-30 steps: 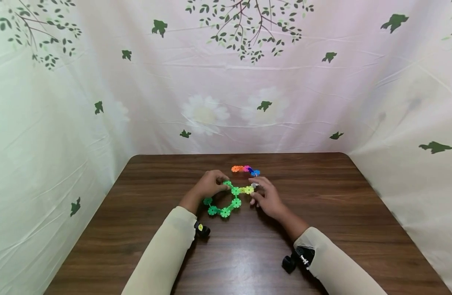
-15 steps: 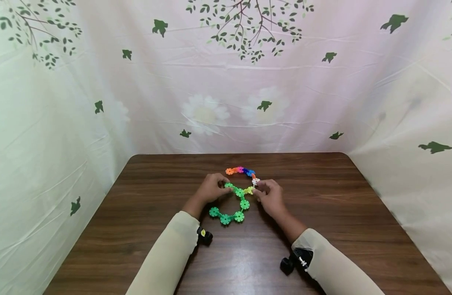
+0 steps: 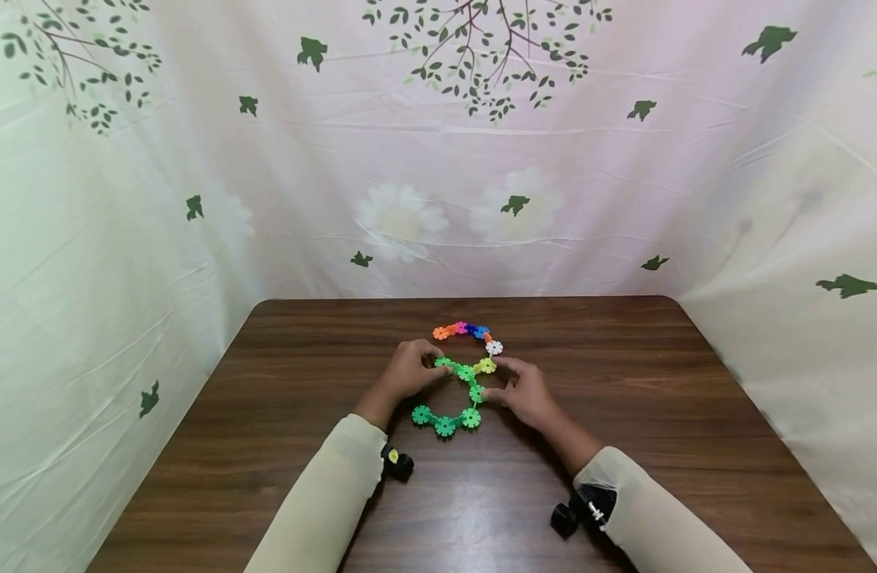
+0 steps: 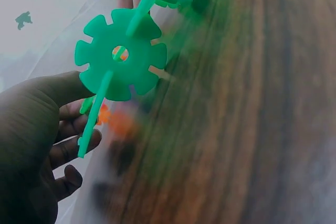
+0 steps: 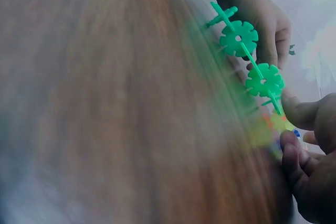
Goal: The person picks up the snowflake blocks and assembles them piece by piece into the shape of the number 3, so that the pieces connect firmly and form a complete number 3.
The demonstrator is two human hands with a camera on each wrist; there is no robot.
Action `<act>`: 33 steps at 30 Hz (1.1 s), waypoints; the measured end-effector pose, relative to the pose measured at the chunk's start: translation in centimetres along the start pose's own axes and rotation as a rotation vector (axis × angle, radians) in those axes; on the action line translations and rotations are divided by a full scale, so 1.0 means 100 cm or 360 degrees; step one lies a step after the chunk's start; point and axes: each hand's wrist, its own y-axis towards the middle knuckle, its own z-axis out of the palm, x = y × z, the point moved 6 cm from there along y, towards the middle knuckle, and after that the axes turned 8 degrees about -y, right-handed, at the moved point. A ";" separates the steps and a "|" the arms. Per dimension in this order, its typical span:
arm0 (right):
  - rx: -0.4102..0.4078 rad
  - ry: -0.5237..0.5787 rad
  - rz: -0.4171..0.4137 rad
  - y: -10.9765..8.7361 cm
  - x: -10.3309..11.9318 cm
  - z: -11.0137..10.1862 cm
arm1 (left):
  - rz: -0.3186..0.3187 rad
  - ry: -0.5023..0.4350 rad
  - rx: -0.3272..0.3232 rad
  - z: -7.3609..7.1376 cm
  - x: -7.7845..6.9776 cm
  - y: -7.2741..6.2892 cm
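Note:
A chain of interlocking flower-shaped discs [image 3: 445, 426] winds over the table in an S-like curve, running from green through yellow, white, blue and pink to orange. My left hand [image 3: 407, 368] pinches the green disc at the chain's middle left end, thumb and forefinger on its edge. In the left wrist view a large green disc [image 4: 121, 56] stands in front of that hand. My right hand [image 3: 528, 392] is at the chain's right side, thumb at a green disc [image 3: 477, 393] and forefinger by the yellow disc [image 3: 486, 365], the two spread apart. A white disc [image 3: 494, 348] lies just beyond.
The orange end [image 3: 441, 333] of the chain curves toward the back of the brown wooden table [image 3: 625, 382]. Printed cloth [image 3: 438, 159] hangs behind the table and along both sides. Black wrist cameras [image 3: 563, 520] are strapped over the pale sleeves.
The chain's lower curve has swung to the right and its far orange end has shifted left. My right thumb has moved down from the yellow disc to a green one, spreading from the forefinger.

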 end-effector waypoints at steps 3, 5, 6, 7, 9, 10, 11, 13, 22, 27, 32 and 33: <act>0.0080 0.0024 0.0025 0.001 -0.001 0.000 | 0.0001 -0.0011 0.0004 0.000 -0.001 -0.001; 0.0121 0.0029 0.0026 0.001 -0.002 0.001 | 0.0006 -0.0022 0.0013 0.000 -0.001 -0.001; 0.0141 0.0031 0.0022 0.001 -0.002 0.001 | 0.0006 -0.0026 0.0018 0.000 -0.002 -0.002; 0.0159 0.0029 0.0019 0.002 -0.002 0.001 | 0.0004 -0.0032 0.0021 0.000 -0.002 -0.002; 0.0189 0.0032 0.0017 0.002 -0.002 0.002 | -0.0004 -0.0037 0.0025 -0.001 -0.002 -0.002; 0.0202 0.0036 0.0016 0.002 -0.002 0.002 | -0.0009 -0.0033 0.0027 0.000 -0.001 -0.003; 0.0214 0.0040 0.0014 0.002 -0.003 0.002 | -0.0012 -0.0030 0.0028 0.000 -0.001 -0.003; 0.0228 0.0043 0.0016 0.002 -0.003 0.003 | -0.0017 -0.0023 0.0030 0.000 -0.001 -0.003; 0.0263 0.0083 -0.0081 0.006 -0.006 0.001 | 0.0058 0.0002 -0.0012 0.000 -0.001 -0.004; 0.0336 0.0092 -0.0137 0.010 -0.005 -0.003 | 0.0061 0.0020 -0.0024 0.000 -0.004 -0.005; 0.0403 0.0061 -0.0101 0.016 -0.005 -0.005 | 0.0064 0.0055 -0.0064 0.000 -0.006 -0.005; 0.0417 0.0056 -0.0097 0.017 -0.006 -0.005 | 0.0064 0.0060 -0.0068 0.000 -0.006 -0.005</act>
